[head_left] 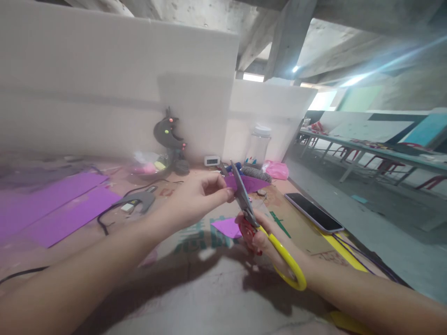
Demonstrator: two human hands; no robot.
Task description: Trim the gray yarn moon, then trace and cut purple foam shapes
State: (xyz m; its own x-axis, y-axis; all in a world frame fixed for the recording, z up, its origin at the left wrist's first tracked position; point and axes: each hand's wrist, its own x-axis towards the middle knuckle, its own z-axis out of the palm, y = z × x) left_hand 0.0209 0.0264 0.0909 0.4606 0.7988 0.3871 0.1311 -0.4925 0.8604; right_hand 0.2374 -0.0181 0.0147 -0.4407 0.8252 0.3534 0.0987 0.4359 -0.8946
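Observation:
My left hand [209, 193] pinches the left end of a small purple piece [253, 184] above the table. In my right hand [260, 235] are scissors [287, 261] with a yellow handle loop and some red at the grip. Their blades point up and away, parted, with the purple piece between them close to my left fingertips. Below the hands, another purple scrap [226, 227] lies on the cardboard [206, 284], partly behind my right fingers.
Large purple sheets [70, 200] and a grey cable item [139, 202] lie left. Behind stand a dark crescent ornament [166, 135], a small display [211, 161], a clear jar [257, 146] and grey yarn [256, 174]. A phone [314, 212] rests at the right edge.

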